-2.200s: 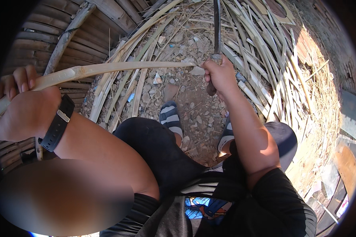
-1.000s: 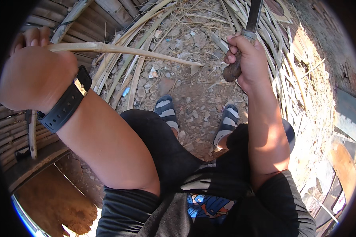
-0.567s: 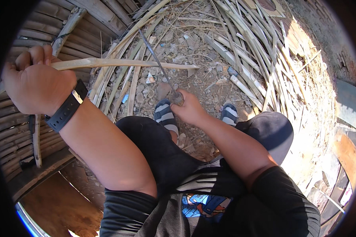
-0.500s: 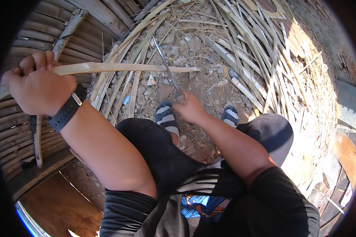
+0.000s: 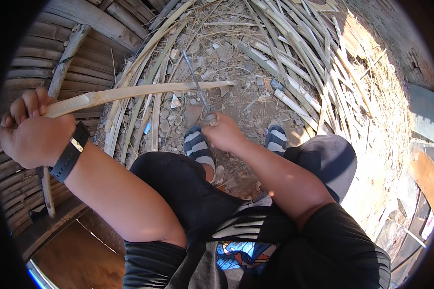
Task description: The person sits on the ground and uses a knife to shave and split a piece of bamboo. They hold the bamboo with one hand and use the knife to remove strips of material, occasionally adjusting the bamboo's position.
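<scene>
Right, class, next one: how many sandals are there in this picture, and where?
2: the left-foot sandal, beside the right hand, and the right-foot sandal, partly hidden by the right forearm. More could lie unseen under the wood strips.

A slatted wall (image 5: 36, 62) stands left of the stony ground (image 5: 238, 103).

Downward head-worn fisheye, seemingly near the hands (image 5: 38, 137) (image 5: 225, 132)
</scene>
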`<state>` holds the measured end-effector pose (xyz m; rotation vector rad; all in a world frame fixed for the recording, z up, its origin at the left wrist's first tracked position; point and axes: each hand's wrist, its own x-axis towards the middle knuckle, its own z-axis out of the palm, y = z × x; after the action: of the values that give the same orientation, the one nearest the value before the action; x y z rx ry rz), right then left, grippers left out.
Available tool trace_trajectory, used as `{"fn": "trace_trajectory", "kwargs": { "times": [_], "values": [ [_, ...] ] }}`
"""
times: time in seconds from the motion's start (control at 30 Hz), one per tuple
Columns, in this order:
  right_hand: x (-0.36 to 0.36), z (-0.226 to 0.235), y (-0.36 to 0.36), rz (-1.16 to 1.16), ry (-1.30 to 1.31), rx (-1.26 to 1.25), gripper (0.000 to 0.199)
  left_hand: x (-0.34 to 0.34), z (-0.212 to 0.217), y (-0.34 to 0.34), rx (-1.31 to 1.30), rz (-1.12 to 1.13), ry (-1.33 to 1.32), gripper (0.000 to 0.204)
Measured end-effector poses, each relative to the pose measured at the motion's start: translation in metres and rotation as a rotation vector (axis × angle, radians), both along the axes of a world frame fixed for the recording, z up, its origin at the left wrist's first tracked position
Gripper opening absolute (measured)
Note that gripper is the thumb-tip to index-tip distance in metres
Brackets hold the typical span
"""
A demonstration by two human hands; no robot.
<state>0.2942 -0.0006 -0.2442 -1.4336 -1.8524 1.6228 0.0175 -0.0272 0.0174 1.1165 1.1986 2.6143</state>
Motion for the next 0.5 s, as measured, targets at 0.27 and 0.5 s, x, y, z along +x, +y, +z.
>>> {"fn": "trace_trajectory", "kwargs": {
  "times": [0.27,0.5],
  "values": [
    [0.002,-0.008,-0.006,0.067,0.078,-0.063,0.047,-0.016,-0.005,-0.003,0.001,-0.202,0.032,0.020],
    [-0.003,0.041,0.004,0.080,0.060,-0.099,0.046,-0.027,-0.012,-0.009,-0.005,-0.243,0.044,0.021]
  ]
}}
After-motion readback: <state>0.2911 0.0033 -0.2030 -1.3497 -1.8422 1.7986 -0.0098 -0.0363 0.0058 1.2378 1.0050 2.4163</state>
